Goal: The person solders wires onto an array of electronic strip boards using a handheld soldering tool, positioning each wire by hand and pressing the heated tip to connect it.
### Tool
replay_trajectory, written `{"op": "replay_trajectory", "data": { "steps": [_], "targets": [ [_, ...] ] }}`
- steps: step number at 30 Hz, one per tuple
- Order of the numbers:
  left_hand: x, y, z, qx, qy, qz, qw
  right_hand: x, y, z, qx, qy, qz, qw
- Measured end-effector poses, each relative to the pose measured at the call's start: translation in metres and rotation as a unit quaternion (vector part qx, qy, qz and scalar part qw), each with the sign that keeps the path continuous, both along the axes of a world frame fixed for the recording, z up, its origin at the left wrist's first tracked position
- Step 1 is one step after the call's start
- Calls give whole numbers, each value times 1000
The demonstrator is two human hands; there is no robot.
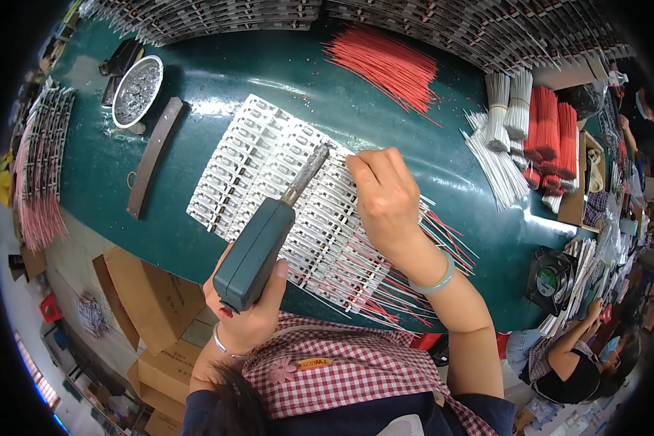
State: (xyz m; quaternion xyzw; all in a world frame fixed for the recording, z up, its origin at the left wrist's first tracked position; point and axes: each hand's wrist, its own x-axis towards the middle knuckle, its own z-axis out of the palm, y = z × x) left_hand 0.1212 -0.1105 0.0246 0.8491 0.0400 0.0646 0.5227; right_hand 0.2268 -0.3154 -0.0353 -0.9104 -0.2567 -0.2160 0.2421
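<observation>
My left hand (pixel 248 301) is wrapped round the handle of a dark green soldering gun (pixel 254 251). Its silvery metal tip reaches up and right, to the far edge of a panel of white plastic parts (pixel 251 156) set in rows. Just right of the tip, my right hand (pixel 385 192) is closed in a pinch over the panel's far right corner. Whatever lies between its fingertips is too small or hidden to make out. Thin red and white wires (pixel 374 291) run from the panel's right-hand rows toward the lower right, partly under my right forearm.
A heap of red wires (pixel 389 65) lies at the far side. Bundles of white wires (pixel 498 109) and red wires (pixel 552 134) are at right, above a black fan (pixel 552 280). Left are a white-rimmed bowl (pixel 139 91) and a brown strip (pixel 155 160). Another person (pixel 574 360) sits lower right.
</observation>
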Motion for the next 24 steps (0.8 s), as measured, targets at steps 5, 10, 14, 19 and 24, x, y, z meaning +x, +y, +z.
{"op": "replay_trajectory", "data": {
  "steps": [5, 10, 14, 19, 24],
  "targets": [
    [-5, -2, -4, -51, 61, 51, 996, -3, -18, 7, 30, 6, -9, 999],
    [-12, 8, -8, -89, 84, 95, 988, -7, -85, 24, 10, -3, -146, 989],
    [-11, 17, -19, -65, 41, 84, 993, -8, -141, 15, -71, 2, -215, 974],
    [-9, 20, -23, -88, 24, 100, 991, 26, -105, 31, -50, -16, -126, 991],
    [-11, 22, -13, -125, 18, 123, 984, 99, -43, 18, -51, -40, -48, 997]
  ]
}}
